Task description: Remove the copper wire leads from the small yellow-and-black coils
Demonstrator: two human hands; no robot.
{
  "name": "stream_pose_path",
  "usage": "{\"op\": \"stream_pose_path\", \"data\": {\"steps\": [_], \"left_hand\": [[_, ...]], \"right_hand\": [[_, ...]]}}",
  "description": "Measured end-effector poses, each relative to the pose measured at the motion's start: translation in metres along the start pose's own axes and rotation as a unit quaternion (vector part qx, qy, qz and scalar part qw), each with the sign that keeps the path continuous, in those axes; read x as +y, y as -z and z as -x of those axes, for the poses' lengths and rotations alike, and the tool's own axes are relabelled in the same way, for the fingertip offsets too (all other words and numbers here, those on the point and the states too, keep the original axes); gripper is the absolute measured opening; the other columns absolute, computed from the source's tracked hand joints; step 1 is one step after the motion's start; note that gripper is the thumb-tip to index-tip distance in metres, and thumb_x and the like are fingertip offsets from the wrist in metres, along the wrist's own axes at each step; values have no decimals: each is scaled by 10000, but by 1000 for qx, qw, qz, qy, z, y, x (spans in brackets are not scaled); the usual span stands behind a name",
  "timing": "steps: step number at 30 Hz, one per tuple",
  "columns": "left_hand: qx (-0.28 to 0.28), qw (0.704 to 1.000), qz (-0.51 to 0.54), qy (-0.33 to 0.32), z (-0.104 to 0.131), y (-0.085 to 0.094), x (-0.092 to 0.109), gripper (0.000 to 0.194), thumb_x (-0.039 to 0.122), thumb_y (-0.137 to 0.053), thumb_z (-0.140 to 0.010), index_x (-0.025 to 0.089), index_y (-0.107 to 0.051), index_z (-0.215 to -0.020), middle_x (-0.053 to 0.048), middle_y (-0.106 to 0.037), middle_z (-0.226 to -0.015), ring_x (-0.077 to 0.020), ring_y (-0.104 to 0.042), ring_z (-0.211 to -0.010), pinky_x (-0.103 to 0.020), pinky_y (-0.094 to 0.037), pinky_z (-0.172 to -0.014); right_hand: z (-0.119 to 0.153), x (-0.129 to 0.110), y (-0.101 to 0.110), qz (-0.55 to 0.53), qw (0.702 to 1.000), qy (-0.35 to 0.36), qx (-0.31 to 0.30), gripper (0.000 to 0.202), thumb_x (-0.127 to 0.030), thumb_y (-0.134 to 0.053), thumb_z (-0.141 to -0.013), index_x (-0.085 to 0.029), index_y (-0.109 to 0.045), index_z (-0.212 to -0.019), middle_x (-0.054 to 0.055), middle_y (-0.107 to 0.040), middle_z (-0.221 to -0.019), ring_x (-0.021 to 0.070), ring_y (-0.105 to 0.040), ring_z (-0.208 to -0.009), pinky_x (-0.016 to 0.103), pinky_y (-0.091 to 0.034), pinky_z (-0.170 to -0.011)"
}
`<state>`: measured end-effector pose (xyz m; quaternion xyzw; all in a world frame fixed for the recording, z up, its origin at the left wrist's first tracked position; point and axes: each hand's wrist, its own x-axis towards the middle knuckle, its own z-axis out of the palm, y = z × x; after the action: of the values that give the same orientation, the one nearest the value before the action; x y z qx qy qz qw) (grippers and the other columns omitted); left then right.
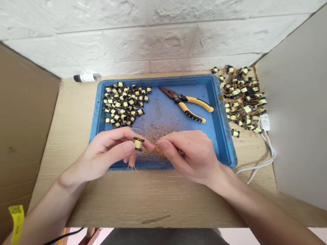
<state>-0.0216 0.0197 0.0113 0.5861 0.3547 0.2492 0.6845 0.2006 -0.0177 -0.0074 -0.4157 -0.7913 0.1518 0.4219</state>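
Your left hand: fingers pinching one yellow-taped coil. Your right hand: fingers pressed together, contents unclear. Step: apparently handling wire leads; next calls for steadiness.

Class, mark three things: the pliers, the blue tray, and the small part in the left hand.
Pliers (181,99): head view, near the pivot.
Blue tray (221,127): head view, on its right wall.
Small part (138,144): head view, on its yellow middle.
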Motion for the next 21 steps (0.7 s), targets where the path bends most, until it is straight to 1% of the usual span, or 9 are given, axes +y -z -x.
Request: {"op": "stream_pose_path", "data": {"steps": [2, 5, 9, 12, 16, 21], "left_hand": [[0, 1000, -17, -3, 0, 0, -1, 302, 480, -689, -946, 207, -801, -1011, 13, -710, -716, -65, -628, -611, -124, -496, -598], [6, 999, -31, -9, -1, 0, 0, 189, 354, -684, -950, 195, -784, -970, 29, -688, -650, -63, -632, -597, -110, -505, -591], [9, 999, -53, -2, -2, -2, 2, 80, 214, -692, -891, 176, -761, -878, 36, -698, -645, -56, -642, -581, -92, -525, -577], [13, 998, -64, 3, -3, -4, 3, 64, 183, -694, -863, 173, -757, -862, 39, -709, -649, -51, -648, -569, -84, -533, -565], [20, 998, -62, 6, -4, -6, 3, 51, 171, -699, -842, 172, -749, -852, 44, -714, -644, -49, -654, -560, -82, -545, -561], [17, 998, -57, 5, -7, -8, 4, 47, 150, -706, -822, 187, -735, -830, 64, -720, -647, -37, -656, -556, -67, -542, -557]], "right_hand": [[0, 0, -1, 1, 1000, 2, 17, 211, -178, -551, -1017, -165, -694, -862, -37, -752, -692, 54, -630, -541, 191, -406, -541], [2, 0, -2, -5, 999, 0, 40, 85, -210, -620, -983, -161, -684, -956, -53, -744, -684, 41, -595, -505, 171, -405, -524], [3, 0, -3, -22, 1000, -8, 20, 147, -306, -653, -976, -162, -675, -992, -76, -693, -617, 29, -537, -450, 154, -397, -498], [3, 1, -4, -22, 1000, 3, 20, 159, -310, -649, -978, -154, -676, -988, -71, -688, -614, 31, -538, -452, 159, -397, -500], [4, 1, -3, -34, 999, 6, 12, 122, -265, -661, -970, -147, -679, -993, -70, -690, -615, 35, -567, -471, 161, -406, -510], [5, 2, -2, -56, 998, 21, 7, 104, -211, -674, -959, -122, -695, -1009, -44, -735, -672, 37, -576, -477, 170, -414, -509]]}}
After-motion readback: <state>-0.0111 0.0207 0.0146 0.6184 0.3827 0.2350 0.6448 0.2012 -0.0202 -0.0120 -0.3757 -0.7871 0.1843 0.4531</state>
